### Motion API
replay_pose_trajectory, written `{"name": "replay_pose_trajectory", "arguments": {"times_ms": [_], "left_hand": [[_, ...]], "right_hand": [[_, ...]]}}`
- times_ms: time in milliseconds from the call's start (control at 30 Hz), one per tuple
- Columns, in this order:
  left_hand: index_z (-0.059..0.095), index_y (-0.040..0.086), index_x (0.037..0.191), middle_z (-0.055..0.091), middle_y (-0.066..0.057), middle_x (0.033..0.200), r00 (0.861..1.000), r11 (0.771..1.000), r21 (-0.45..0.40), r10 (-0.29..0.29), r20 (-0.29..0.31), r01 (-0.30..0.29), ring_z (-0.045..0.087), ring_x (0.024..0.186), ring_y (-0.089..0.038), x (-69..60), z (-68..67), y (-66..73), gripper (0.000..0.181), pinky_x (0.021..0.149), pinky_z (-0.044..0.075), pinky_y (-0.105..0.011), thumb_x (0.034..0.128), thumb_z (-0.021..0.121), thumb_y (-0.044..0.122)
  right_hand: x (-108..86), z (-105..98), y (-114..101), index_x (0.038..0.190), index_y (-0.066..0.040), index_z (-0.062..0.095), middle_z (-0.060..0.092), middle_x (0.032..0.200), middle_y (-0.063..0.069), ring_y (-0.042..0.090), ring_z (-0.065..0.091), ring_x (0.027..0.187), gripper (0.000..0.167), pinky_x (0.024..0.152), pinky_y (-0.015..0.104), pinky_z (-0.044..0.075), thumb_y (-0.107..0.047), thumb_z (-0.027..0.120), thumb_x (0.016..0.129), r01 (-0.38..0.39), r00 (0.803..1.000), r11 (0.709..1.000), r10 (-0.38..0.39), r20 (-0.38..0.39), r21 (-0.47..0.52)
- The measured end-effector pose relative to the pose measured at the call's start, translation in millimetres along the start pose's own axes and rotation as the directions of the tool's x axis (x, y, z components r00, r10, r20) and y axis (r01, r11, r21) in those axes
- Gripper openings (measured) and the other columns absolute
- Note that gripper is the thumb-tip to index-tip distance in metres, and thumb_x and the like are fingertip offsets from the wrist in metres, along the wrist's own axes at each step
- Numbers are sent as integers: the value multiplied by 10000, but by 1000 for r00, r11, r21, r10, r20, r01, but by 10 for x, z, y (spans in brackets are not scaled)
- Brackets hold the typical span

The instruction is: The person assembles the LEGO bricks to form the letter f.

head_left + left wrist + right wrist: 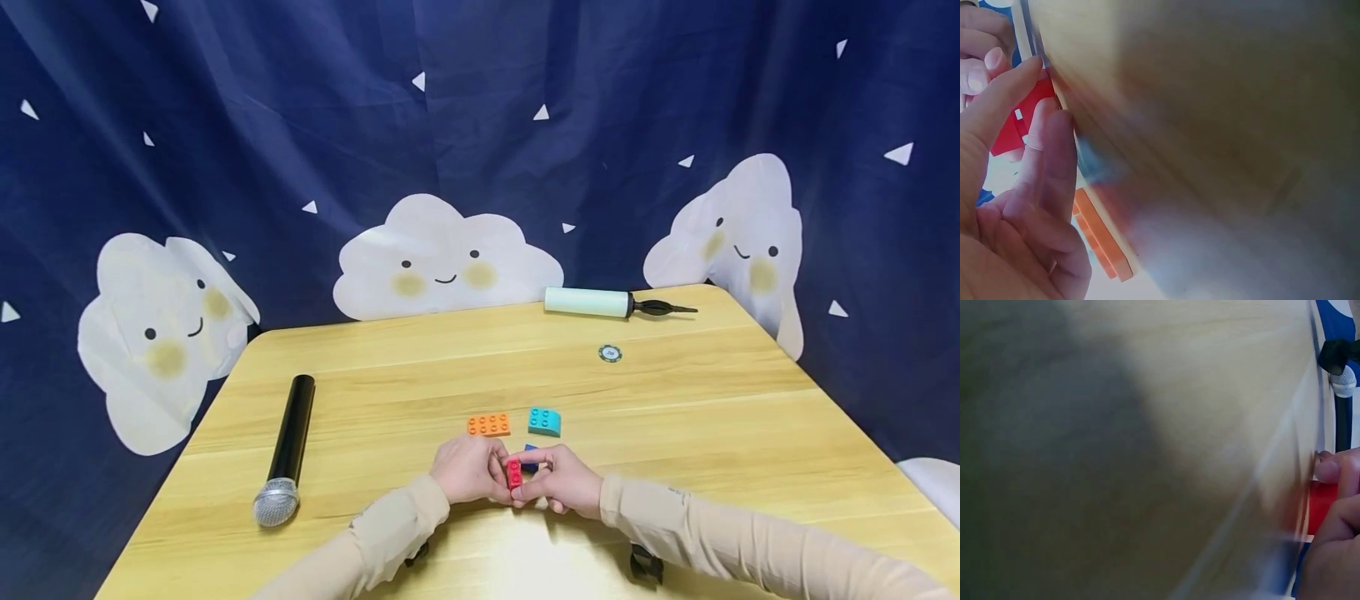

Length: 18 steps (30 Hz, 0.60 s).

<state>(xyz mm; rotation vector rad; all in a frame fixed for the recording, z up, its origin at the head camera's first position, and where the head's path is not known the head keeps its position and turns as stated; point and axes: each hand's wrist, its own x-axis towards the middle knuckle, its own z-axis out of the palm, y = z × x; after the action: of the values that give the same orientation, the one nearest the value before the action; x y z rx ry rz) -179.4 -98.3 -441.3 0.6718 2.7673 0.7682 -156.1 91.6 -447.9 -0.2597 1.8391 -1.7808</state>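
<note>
A red toy building brick (pixel 513 474) with studs on top is between the two hands, low over the table. My left hand (pixel 471 471) pinches it from the left; in the left wrist view, thumb and fingers lie about the red brick (pixel 1034 103). My right hand (pixel 562 481) holds its right side between thumb and forefinger. In the right wrist view the fingers cover much of the red brick (pixel 1321 509). Just behind the right fingers, a blue brick (pixel 531 457) is partly hidden. An orange brick (pixel 488 425) and a teal brick (pixel 544 422) with a curved end lie beyond the hands.
A black microphone (pixel 291 446) with a silver head lies on the wooden table (pixel 390 375) at left. Toward the back right are a round chip (pixel 611 353) and a pale green hand pump (pixel 588 302). A dark blue curtain (pixel 480 142) with clouds hangs behind.
</note>
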Motion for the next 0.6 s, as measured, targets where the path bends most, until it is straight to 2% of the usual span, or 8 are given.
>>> {"name": "replay_pose_trajectory", "arguments": {"times_ms": [333, 467, 600], "left_hand": [[658, 275, 759, 629, 229, 583, 999, 1000, -20, 10, 41, -9, 513, 579, 62, 26, -12, -20, 303, 566, 382, -193, 579, 888, 358], [681, 288, 768, 649, 222, 600, 999, 999, -52, -3, 46, 5, 534, 595, 69, 35, -13, -40, 297, 578, 393, -195, 569, 895, 342], [693, 292, 779, 678, 203, 636, 998, 995, -100, -13, 68, 19, 569, 632, 79, 41, -13, -62, 298, 613, 411, -194, 566, 899, 324]], "right_hand": [[-11, 16, 30, 1228, 80, 574, 722, 736, 161, -2, 401, 340, 482, 368, 153, 335, -21, 730, 783, 46, 999, 999, -47, -20, -22], [-10, 17, 19, 1205, 87, 587, 714, 704, 151, 4, 408, 337, 468, 365, 160, 347, -35, 736, 778, 72, 997, 995, -73, -26, -63], [-14, 39, 12, 1194, 82, 602, 697, 649, 110, 8, 406, 329, 470, 359, 167, 352, -37, 745, 763, 56, 997, 994, -61, -57, -94]]}}
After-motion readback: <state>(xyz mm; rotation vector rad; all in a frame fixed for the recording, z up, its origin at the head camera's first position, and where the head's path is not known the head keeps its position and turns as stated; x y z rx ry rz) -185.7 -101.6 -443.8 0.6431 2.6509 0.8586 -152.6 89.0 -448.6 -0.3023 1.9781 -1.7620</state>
